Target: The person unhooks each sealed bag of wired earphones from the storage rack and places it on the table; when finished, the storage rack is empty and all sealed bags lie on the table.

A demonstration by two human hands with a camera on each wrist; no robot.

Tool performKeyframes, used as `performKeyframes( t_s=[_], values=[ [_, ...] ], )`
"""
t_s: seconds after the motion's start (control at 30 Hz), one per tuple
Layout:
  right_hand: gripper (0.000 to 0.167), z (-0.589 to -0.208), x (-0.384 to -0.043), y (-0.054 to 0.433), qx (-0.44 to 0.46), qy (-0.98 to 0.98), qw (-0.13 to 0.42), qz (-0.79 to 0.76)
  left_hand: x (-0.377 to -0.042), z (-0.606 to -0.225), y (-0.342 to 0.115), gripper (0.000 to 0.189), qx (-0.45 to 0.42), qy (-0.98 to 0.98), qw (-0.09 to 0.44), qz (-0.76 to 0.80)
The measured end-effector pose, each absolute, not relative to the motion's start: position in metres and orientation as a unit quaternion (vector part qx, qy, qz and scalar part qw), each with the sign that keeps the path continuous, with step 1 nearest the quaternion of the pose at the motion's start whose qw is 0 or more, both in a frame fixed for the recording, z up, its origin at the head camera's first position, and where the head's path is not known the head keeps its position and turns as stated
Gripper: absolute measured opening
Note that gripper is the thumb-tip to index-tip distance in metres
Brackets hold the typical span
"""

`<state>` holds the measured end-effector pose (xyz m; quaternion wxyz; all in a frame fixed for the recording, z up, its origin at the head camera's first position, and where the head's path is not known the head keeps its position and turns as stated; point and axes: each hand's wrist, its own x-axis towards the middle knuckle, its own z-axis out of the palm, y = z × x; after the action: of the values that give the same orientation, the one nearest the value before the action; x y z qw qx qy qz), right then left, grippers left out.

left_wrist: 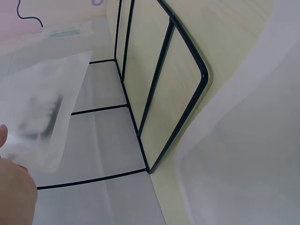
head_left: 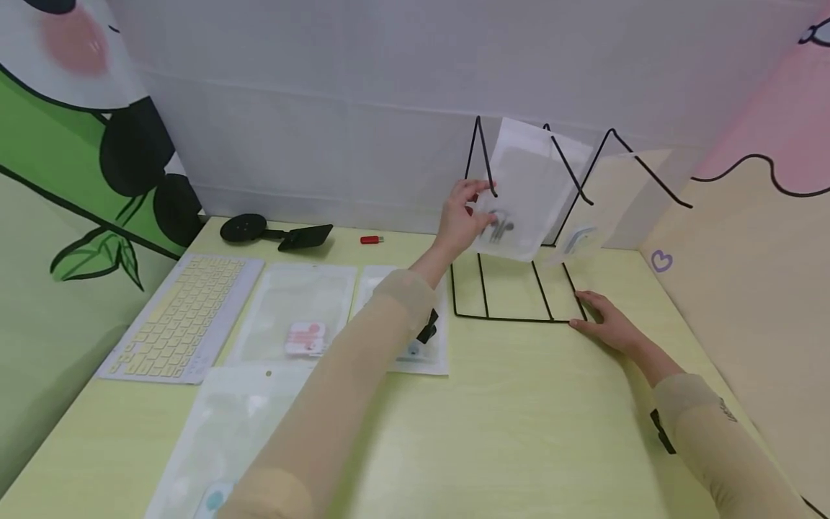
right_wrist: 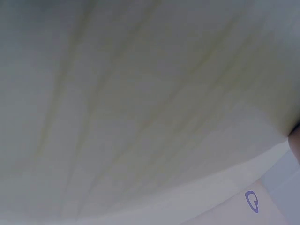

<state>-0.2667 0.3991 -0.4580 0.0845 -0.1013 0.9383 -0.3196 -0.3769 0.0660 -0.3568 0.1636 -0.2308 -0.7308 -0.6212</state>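
Note:
My left hand (head_left: pixel 462 220) pinches the left edge of a translucent white plastic pouch (head_left: pixel 532 173), holding it upright among the arms of a black wire rack (head_left: pixel 502 319). Grey earphones (head_left: pixel 501 228) show through its lower part. In the left wrist view, the pouch (left_wrist: pixel 35 98) slants beside the rack's wires, with part of the hand (left_wrist: pixel 16 194) at the lower left. Another translucent pouch (head_left: pixel 616 191) stands at the rack's right end. My right hand (head_left: pixel 609 323) grips the near right corner of the rack's base. A pale blurred surface hides most of the right wrist view.
Flat pouches lie on the table, one with a pink-and-white case (head_left: pixel 306 339) and another (head_left: pixel 249 404) nearer. A white keyboard (head_left: pixel 184 317) is at the left. Behind stand a black folding stand (head_left: pixel 275 232) and a red USB stick (head_left: pixel 371 240). Walls enclose the table.

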Motion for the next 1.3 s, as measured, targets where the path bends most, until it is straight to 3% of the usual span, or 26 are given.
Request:
performKeyframes(
  t_s=[0.5,1.3],
  values=[
    [0.077,-0.455,-0.264,0.398,-0.103,0.938,0.087,-0.320,-0.365,-0.350,0.052,0.022,-0.298,-0.737,0.237,-0.558],
    [0.079,-0.459,-0.266,0.400,-0.113,0.936,0.087,-0.323,-0.351,-0.349,0.033,0.005,-0.318,-0.739,0.296,-0.515]
  ],
)
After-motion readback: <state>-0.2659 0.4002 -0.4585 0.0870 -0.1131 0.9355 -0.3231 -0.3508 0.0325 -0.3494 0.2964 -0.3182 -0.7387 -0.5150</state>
